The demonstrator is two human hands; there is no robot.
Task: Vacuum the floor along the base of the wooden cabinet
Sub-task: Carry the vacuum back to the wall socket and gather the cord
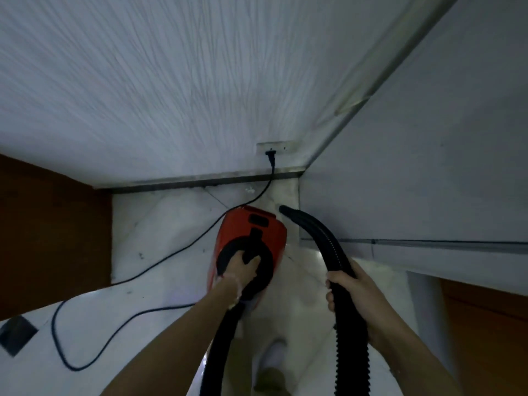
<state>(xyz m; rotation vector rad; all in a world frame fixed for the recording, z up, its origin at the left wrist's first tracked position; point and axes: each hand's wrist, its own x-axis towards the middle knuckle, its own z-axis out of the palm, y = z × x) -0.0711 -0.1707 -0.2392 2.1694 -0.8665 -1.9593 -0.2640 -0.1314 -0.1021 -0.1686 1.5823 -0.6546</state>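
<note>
Our left hand (244,267) was curled round the black handle (225,252) on top of the red vacuum cleaner (257,227), fingers hooked through the loop, with the body tilted nose-first toward the corner of the room. Our right hand (351,290) was wrapped round the black ribbed hose (328,244), thumb on the near side. The hose's open end (285,210) lay just beside the cleaner's front, close to the foot of the pale wall on the right (428,167); we could not tell whether it touched the floor (160,224). A 2nd stretch of hose (225,338) ran down from the cleaner toward the bottom edge. The power cord (171,258) trailed in a loop across the white marble floor and rose to a plug (271,155) seated in a socket plate (281,147) low on the textured wall (171,81). The wooden cabinet (51,238) stood at the far left, its brown face meeting the floor, well apart from the hose end. Another brown wooden surface (485,338) showed at the lower right. A dark square object (15,334) lay on the floor at the left edge, and 1 foot (274,352) showed blurred between our arms.
</note>
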